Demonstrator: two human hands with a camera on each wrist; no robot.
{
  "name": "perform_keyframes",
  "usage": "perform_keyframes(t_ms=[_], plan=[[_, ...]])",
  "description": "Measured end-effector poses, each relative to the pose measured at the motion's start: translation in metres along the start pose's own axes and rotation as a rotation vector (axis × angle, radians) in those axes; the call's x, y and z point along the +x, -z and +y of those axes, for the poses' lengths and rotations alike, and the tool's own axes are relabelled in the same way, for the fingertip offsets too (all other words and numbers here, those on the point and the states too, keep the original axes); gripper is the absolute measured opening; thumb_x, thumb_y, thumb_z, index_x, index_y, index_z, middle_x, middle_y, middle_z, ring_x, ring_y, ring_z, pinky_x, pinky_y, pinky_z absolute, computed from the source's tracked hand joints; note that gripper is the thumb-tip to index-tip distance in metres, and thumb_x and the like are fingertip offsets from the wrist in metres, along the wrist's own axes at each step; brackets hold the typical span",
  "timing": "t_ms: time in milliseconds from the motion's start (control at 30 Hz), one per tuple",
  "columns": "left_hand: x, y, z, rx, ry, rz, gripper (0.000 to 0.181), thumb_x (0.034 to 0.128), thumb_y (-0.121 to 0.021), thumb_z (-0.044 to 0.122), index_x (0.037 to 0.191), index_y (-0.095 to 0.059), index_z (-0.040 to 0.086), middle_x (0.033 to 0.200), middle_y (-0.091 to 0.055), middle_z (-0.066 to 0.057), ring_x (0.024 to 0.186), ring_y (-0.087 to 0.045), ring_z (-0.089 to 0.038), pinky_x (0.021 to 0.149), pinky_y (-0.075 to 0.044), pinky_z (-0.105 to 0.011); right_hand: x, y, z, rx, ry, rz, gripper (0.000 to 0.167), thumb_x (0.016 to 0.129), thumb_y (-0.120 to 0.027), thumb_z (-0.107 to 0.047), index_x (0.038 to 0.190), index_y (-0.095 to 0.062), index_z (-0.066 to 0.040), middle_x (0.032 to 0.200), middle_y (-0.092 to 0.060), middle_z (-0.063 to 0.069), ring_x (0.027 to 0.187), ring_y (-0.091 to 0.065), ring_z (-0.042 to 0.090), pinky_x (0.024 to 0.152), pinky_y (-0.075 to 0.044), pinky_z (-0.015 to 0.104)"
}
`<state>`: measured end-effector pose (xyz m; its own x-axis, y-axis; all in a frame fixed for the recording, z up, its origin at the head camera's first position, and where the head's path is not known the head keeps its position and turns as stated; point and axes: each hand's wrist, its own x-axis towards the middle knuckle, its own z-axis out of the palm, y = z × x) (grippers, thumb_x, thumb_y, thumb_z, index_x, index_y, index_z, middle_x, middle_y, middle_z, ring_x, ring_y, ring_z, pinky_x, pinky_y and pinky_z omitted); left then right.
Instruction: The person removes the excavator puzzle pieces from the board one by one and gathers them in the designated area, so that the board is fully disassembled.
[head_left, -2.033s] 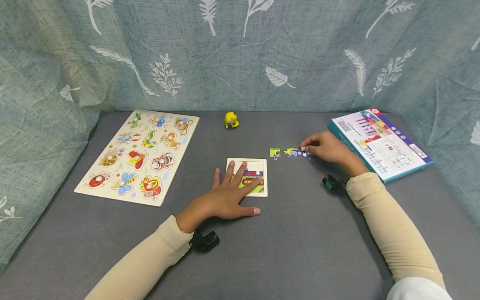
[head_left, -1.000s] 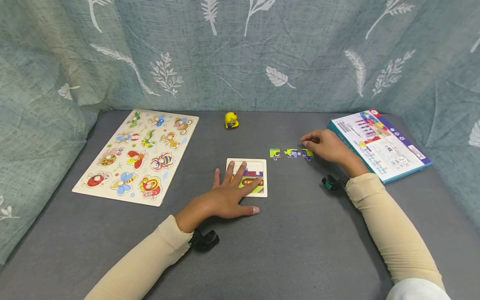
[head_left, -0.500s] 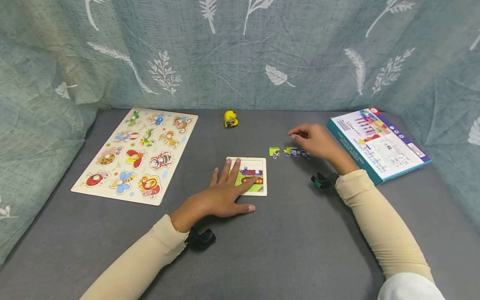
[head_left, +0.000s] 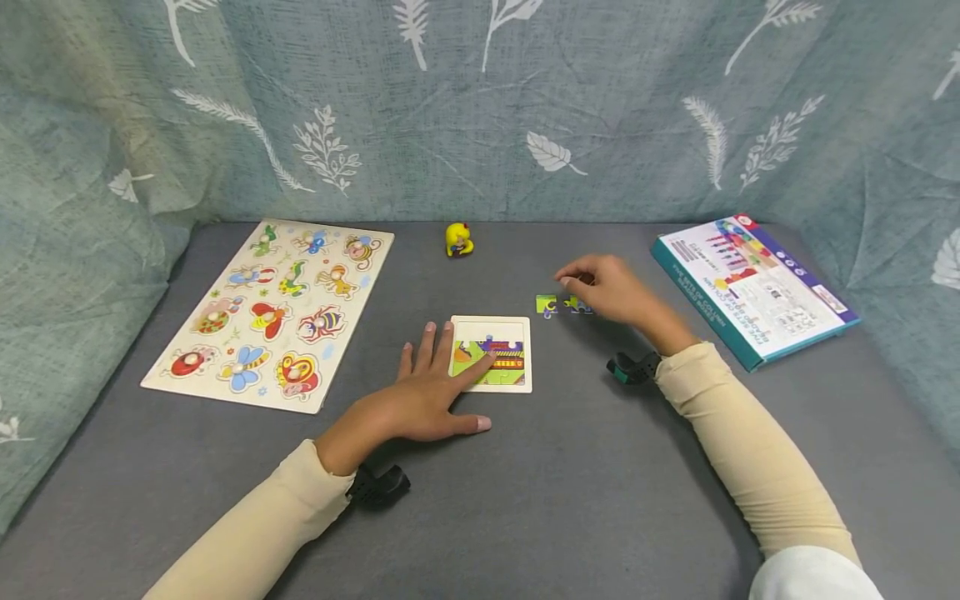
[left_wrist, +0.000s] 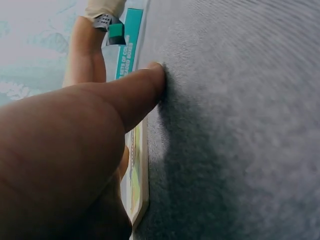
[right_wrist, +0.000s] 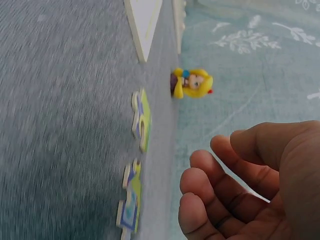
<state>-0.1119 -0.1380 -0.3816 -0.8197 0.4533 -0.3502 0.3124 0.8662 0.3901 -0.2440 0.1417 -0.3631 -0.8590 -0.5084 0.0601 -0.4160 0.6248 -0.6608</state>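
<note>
My left hand (head_left: 431, 400) lies with spread fingers, its fingertips over the left side of a small wooden puzzle tray (head_left: 491, 323). The tray's lower part shows a train picture in joined pieces; its upper part is bare. To the right of the tray lie loose jigsaw pieces in green, yellow and purple: a left piece (head_left: 547, 303) and another piece (head_left: 578, 304) beside it. My right hand (head_left: 613, 290) hovers above them with loosely bent fingers and holds nothing. In the right wrist view its fingers (right_wrist: 197, 180) stand apart from the pieces, and the edge of a third piece (right_wrist: 126, 233) shows.
A large insect peg puzzle board (head_left: 273, 312) lies at the left. A yellow-haired toy figure (head_left: 458, 240) stands at the back. On the right lies a teal and white box (head_left: 757, 287). A patterned curtain (head_left: 450, 108) hangs behind the grey table (head_left: 540, 500).
My right hand has left the rightmost jigsaw piece and moved left over the others. My left hand has slid slightly left, so more of the train picture shows.
</note>
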Motion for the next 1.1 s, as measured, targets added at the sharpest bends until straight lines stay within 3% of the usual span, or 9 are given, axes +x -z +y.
perform_keyframes(t_ms=[233,333,500,800,1100], plan=[[-0.001,-0.003,-0.003,0.001,0.01,-0.008,0.09,0.0857,-0.057,0.068,0.157,-0.012,0.035,0.154,0.029,-0.019,0.137,0.034,-0.035,0.106,0.014,-0.062,0.004,-0.01,-0.009,0.035,0.019,-0.028,0.028,0.101,-0.053,-0.018,0.115,-0.07,0.0,0.1,-0.07,0.011,0.068,-0.053,0.019,0.059,-0.04,0.033],[0.0,-0.004,-0.003,0.021,0.016,-0.007,0.09,0.0852,-0.057,0.069,0.157,-0.013,0.035,0.154,0.029,-0.019,0.137,0.034,-0.035,0.107,0.014,-0.062,0.006,-0.014,-0.011,0.065,0.031,-0.048,0.028,0.101,-0.052,-0.016,0.115,-0.071,0.0,0.097,-0.071,0.011,0.069,-0.056,0.02,0.058,-0.04,0.032],[0.001,-0.004,-0.003,0.025,0.014,-0.006,0.09,0.0855,-0.056,0.069,0.157,-0.013,0.035,0.154,0.029,-0.019,0.138,0.032,-0.035,0.106,0.014,-0.061,0.01,-0.02,-0.012,0.159,0.061,-0.085,0.029,0.102,-0.049,-0.011,0.116,-0.068,0.005,0.099,-0.072,0.014,0.085,-0.066,0.024,0.069,-0.05,0.034],[0.003,-0.006,-0.005,0.014,0.008,0.011,0.089,0.0854,-0.055,0.07,0.157,-0.014,0.035,0.155,0.029,-0.017,0.139,0.03,-0.035,0.106,0.016,-0.061,0.015,-0.028,-0.019,0.228,0.06,-0.124,0.03,0.103,-0.047,-0.011,0.119,-0.066,0.006,0.102,-0.072,0.015,0.092,-0.067,0.025,0.078,-0.052,0.04],[0.003,-0.007,-0.005,0.011,0.003,0.027,0.089,0.0851,-0.056,0.069,0.157,-0.015,0.035,0.155,0.028,-0.017,0.139,0.029,-0.035,0.106,0.015,-0.062,0.019,-0.038,-0.035,0.333,0.061,-0.152,0.054,0.109,-0.031,-0.03,0.114,-0.067,0.009,0.102,-0.071,0.016,0.09,-0.066,0.027,0.081,-0.052,0.038]])
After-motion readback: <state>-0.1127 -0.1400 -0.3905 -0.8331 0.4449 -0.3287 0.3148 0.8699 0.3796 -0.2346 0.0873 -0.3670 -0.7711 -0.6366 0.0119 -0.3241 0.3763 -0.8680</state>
